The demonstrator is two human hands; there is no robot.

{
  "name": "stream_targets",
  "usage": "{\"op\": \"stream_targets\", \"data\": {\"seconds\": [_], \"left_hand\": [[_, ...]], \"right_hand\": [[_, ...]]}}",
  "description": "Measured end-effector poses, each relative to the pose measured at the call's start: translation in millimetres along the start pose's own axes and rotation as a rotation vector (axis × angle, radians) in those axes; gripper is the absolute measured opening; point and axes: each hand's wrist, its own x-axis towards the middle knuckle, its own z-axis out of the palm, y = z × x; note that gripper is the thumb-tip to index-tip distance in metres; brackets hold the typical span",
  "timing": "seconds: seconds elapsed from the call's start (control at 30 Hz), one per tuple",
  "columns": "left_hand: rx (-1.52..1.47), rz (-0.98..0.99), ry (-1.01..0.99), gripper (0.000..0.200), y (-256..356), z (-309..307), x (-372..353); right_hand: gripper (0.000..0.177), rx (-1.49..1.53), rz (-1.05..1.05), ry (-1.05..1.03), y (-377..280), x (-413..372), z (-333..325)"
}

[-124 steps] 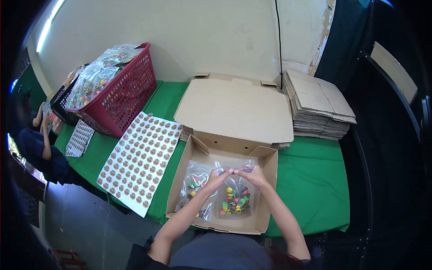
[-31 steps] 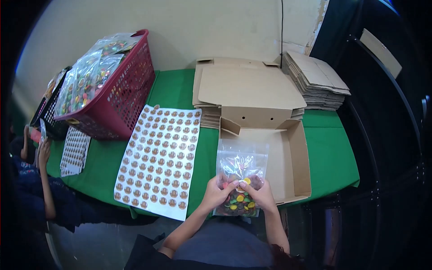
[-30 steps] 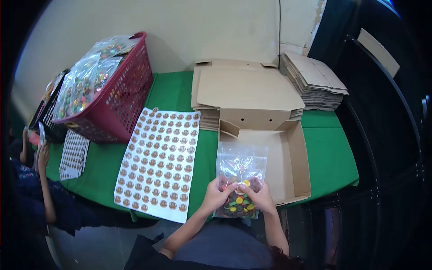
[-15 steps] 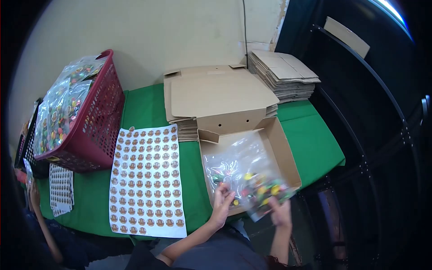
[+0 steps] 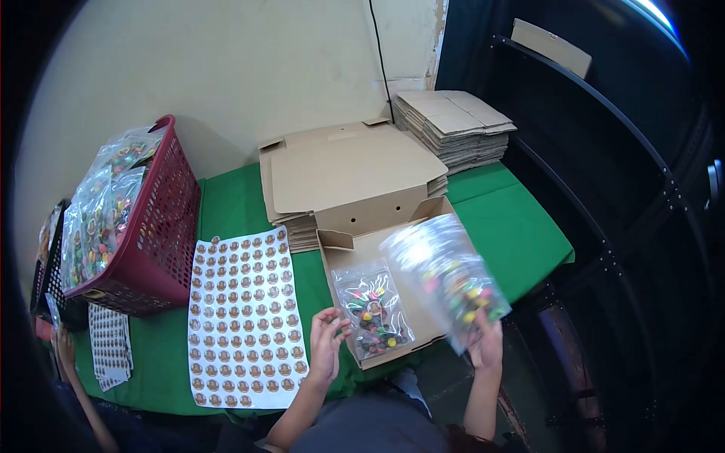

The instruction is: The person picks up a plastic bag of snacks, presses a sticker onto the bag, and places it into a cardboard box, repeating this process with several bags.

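An open cardboard box (image 5: pixel 423 223) stands at the table's front edge, its lid folded back. Inside, on the left, lies a clear plastic bag of colourful candies (image 5: pixel 372 313) with a round label. My left hand (image 5: pixel 326 347) is beside the box's left wall, fingers loosely bent and apart, near that bag and holding nothing. Over the right half of the box, a second clear bag of candies (image 5: pixel 461 291) is blurred by motion. My right hand (image 5: pixel 485 343) pinches its lower end, where the candies gather.
A sheet of round stickers (image 5: pixel 245 325) lies left of the box on the green cloth (image 5: pixel 510 219). Further left stands a red basket (image 5: pixel 162 234) full of candy bags. Flattened cartons (image 5: pixel 453 124) are stacked behind. Another person's hand (image 5: pixel 64 351) shows at far left, near smaller sticker sheets (image 5: pixel 111 340).
My left hand has moved left, off the bag in the box, which now lies flat in view. The bag in my right hand has swung upright over the box. The camera view has shifted slightly.
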Motion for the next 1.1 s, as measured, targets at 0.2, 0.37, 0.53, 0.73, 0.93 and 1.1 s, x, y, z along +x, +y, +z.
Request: {"op": "stream_targets", "data": {"seconds": [0.2,0.37,0.53,0.73,0.93,1.1], "left_hand": [[0.036,-0.191,-0.216,0.036,-2.6,20.1,-8.9],[0.034,-0.154,-0.227,0.036,4.4,36.9,0.7],[0.106,-0.032,-0.224,0.054,6.4,51.7,17.5],[0.185,0.014,-0.185,0.052,-25.1,106.4,17.7],[0.353,0.099,-0.117,0.047,-51.9,131.1,29.4],[0.220,0.094,-0.089,0.046,-67.7,146.9,46.2]], "right_hand": [[0.035,0.031,0.033,-0.091,38.5,-13.6,14.6],[0.039,0.072,0.114,-0.182,63.9,-18.3,19.2],[0.066,-0.099,0.212,-0.777,29.2,16.2,-24.5],[0.061,-0.277,0.300,-0.511,-23.7,59.1,-19.6],[0.031,-0.464,0.208,-0.665,-18.3,98.9,-9.9],[0.027,-0.430,0.371,-0.694,-20.6,135.4,-22.8]]}}
